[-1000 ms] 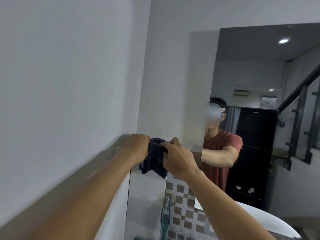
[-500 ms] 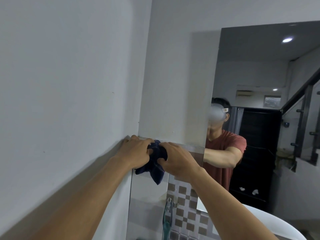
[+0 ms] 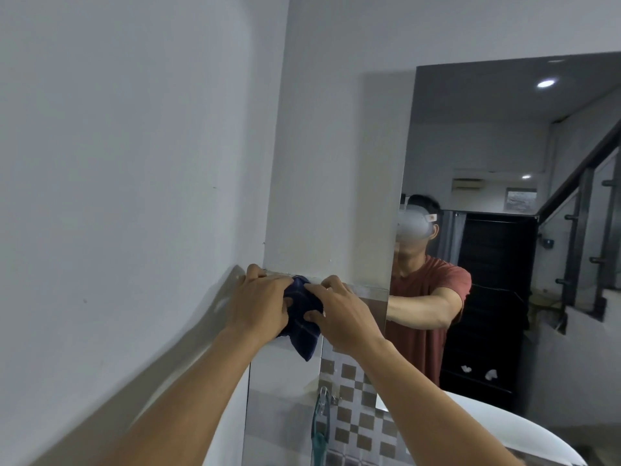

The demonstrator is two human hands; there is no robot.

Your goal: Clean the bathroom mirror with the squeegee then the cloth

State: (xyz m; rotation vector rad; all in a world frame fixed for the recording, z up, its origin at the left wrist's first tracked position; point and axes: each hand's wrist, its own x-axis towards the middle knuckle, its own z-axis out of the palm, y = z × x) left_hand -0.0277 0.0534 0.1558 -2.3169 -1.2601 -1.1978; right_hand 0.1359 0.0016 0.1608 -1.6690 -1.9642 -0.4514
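A dark blue checked cloth (image 3: 304, 326) is bunched between both hands, just under the ledge where the white wall meets the tiles. My left hand (image 3: 258, 304) grips its left side and my right hand (image 3: 339, 312) pinches its right side; a corner hangs down below them. The large mirror (image 3: 504, 136) stands to the right of the hands and reflects a person in a red shirt. A teal-handled tool (image 3: 319, 432), maybe the squeegee, hangs on a hook below the hands; I cannot tell for sure.
A white wall (image 3: 134, 163) runs close along the left. Checked brown and white tiles (image 3: 353, 415) cover the wall under the hands. A white basin rim (image 3: 524, 432) curves at the lower right. The mirror reflects a stair rail and a dark doorway.
Both hands have lifted the cloth slightly to the ledge and bunched it tighter. The view has shifted a little to the left and up.
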